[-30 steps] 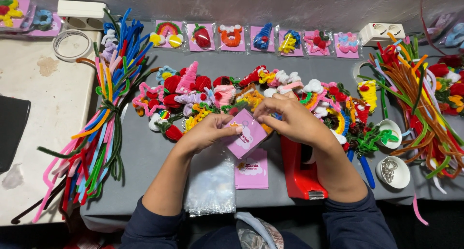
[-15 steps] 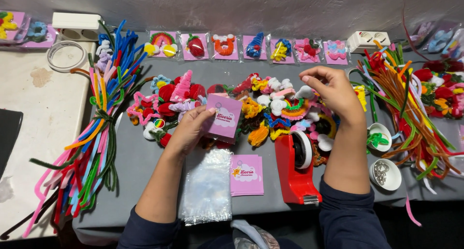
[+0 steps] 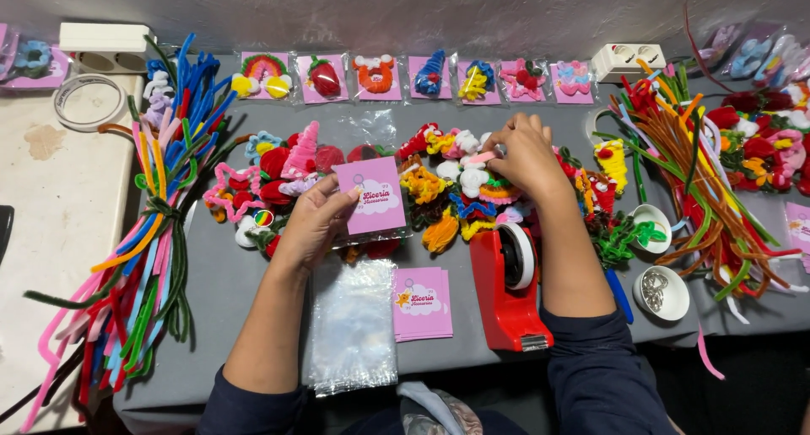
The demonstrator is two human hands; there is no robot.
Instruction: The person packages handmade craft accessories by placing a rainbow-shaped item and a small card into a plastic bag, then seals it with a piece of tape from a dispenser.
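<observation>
My left hand (image 3: 316, 220) holds a pink printed card in a clear sleeve (image 3: 373, 197) above the grey table. My right hand (image 3: 525, 155) reaches into the heap of colourful pipe-cleaner ornaments (image 3: 456, 182) and pinches a small pink-and-white piece (image 3: 483, 157) between its fingertips. A red tape dispenser (image 3: 510, 291) stands just below my right forearm. A small stack of pink cards (image 3: 420, 302) and a pile of clear plastic bags (image 3: 353, 325) lie in front of me.
A row of bagged ornaments on pink cards (image 3: 422, 77) lines the far edge. Long pipe-cleaner bundles lie at the left (image 3: 143, 232) and right (image 3: 700, 182). Two small white bowls (image 3: 662, 291) sit at the right. A tape roll (image 3: 89, 102) rests on the white table.
My right hand left the card, reached right and back into the ornament heap, and now pinches a small piece. My left hand keeps the pink card, turned face up.
</observation>
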